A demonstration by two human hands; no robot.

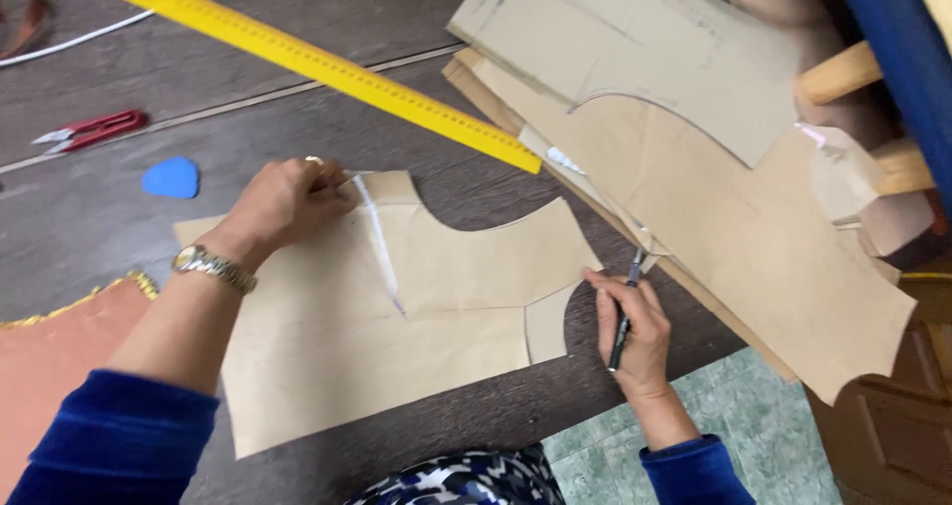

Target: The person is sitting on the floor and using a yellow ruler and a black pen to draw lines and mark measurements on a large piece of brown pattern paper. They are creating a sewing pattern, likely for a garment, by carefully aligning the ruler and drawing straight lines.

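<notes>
A brown paper pattern piece (pixel 446 267) with a curved cut lies on top of a larger brown paper sheet (pixel 317 366) on the dark wooden table (pixel 119 217). A strip of clear tape runs down the piece near its left side. My left hand (pixel 288 202), with a metal wristwatch and a ring, presses down on the pattern's upper left corner. My right hand (pixel 635 331) holds a dark pen (pixel 623 316) and rests at the pattern's right tip.
A long yellow ruler (pixel 317 63) lies diagonally across the table. Larger brown pattern pieces (pixel 694 168) are stacked to the right. Red thread snips (pixel 94 128) and blue tailor's chalk (pixel 171 178) lie at left. Pink fabric with gold trim (pixel 50 356) sits at lower left.
</notes>
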